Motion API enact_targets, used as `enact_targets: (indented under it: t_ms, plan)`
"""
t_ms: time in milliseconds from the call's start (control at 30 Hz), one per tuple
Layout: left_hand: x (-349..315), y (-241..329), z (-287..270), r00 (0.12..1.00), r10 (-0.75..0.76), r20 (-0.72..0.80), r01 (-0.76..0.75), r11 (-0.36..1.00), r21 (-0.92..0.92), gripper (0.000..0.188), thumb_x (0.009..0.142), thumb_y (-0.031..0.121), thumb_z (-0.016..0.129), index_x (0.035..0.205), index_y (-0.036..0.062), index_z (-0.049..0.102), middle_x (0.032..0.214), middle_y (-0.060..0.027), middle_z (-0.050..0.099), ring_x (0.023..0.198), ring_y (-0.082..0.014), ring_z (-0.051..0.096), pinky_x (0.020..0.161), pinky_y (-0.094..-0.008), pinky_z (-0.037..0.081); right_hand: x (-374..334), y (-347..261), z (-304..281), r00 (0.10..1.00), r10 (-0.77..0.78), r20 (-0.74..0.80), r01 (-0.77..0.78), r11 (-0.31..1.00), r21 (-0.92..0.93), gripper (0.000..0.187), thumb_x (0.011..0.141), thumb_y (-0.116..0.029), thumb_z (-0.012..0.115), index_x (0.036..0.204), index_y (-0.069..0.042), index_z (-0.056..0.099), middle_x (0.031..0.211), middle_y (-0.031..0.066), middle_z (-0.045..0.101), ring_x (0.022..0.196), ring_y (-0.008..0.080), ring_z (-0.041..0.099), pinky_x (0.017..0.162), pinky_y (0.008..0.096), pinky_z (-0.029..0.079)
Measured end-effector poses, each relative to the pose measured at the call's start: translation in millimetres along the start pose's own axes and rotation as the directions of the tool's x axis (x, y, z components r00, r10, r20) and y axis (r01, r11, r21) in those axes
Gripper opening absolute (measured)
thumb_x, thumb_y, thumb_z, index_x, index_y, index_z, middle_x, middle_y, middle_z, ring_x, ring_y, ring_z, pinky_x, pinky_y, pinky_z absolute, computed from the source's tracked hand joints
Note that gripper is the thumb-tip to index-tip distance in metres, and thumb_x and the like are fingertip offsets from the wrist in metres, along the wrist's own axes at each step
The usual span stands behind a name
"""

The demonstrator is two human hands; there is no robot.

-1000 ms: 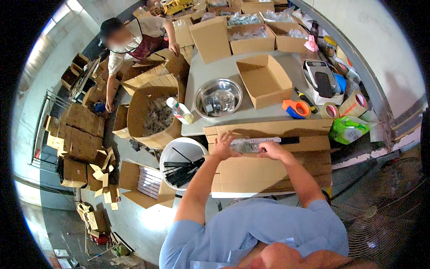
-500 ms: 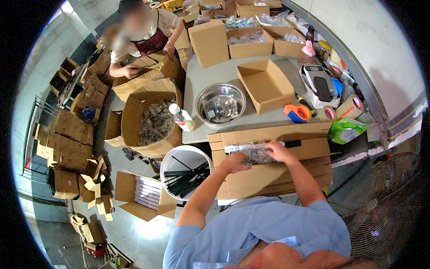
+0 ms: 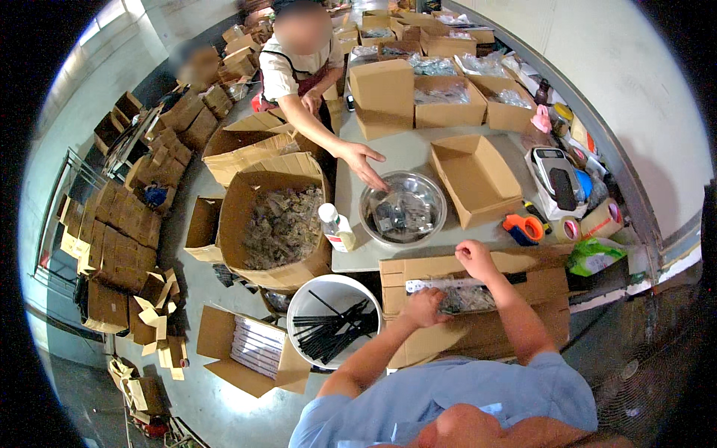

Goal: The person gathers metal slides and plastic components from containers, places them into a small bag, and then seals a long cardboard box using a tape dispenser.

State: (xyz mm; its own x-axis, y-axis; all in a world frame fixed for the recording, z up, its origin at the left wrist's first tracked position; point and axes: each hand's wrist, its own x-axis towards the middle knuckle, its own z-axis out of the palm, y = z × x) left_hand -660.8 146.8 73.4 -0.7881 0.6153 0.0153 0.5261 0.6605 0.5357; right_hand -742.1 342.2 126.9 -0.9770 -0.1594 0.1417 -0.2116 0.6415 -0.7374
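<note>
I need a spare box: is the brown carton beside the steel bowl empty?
Empty: the open carton shows only bare cardboard inside.

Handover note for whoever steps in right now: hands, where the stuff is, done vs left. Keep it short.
Left hand: resting on a clear bag of small parts that lies on the flat cardboard box in front of the person; whether it has a closed grip is not clear.
Right hand: just above the bag's far edge, on the box top, holding nothing that shows.
Nearby: steel bowl of bagged parts on the grey table, a co-worker's hand reaching to it; white bucket of black strips at lower left.
Done: bag laid flat on the box.
Left: bag not yet moved off it.
</note>
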Motion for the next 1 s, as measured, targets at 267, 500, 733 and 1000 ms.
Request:
enact_targets:
  t_ms: [267, 500, 733, 1000]
  plan:
    - [-6, 19, -34, 0.993, -0.084, 0.083, 0.082, 0.996, 0.020, 0.061, 0.071, 0.043, 0.068, 0.117, 0.0081, 0.049, 0.116, -0.0122, 0.052, 0.110, -0.0312, 0.049, 0.089, -0.0446, 0.044, 116, -44, 61, 0.979, -0.154, -0.135, 0.151, 0.988, -0.029, 0.019, 0.077, -0.006, 0.063, 0.095, -0.001, 0.058, 0.085, 0.0118, 0.058, 0.074, 0.0210, 0.058, 0.067, 0.0300, 0.047]
    - [-9, 15, -33, 0.986, -0.056, 0.160, 0.053, 0.998, 0.021, 0.061, 0.075, 0.043, 0.065, 0.120, 0.0068, 0.046, 0.118, -0.0151, 0.050, 0.111, -0.0324, 0.049, 0.090, -0.0456, 0.042, 167, -54, 133, 0.974, -0.077, 0.215, 0.154, 0.917, -0.369, 0.056, 0.068, -0.025, 0.073, 0.118, -0.008, 0.054, 0.113, 0.0193, 0.055, 0.109, 0.0365, 0.050, 0.096, 0.0389, 0.039]
    - [-1, 11, -29, 0.989, -0.059, 0.137, 0.059, 0.998, 0.003, 0.064, 0.072, 0.046, 0.066, 0.118, 0.0058, 0.048, 0.115, -0.0151, 0.053, 0.110, -0.0305, 0.051, 0.090, -0.0429, 0.043, 189, -43, 111, 0.991, 0.132, 0.034, -0.136, 0.941, 0.311, 0.044, 0.064, -0.008, 0.066, 0.104, -0.008, 0.048, 0.094, 0.0114, 0.057, 0.086, 0.0232, 0.056, 0.075, 0.0357, 0.045]
    - [-1, 8, -16, 0.997, -0.072, 0.022, 0.070, 0.995, 0.067, 0.066, 0.070, 0.049, 0.067, 0.117, 0.0059, 0.051, 0.111, -0.0140, 0.056, 0.103, -0.0301, 0.055, 0.086, -0.0402, 0.046, 24, -42, -6, 0.864, 0.084, 0.496, -0.469, -0.223, 0.855, 0.049, 0.074, -0.005, 0.050, 0.122, -0.009, 0.046, 0.112, 0.0123, 0.056, 0.101, 0.0252, 0.054, 0.084, 0.0381, 0.046]
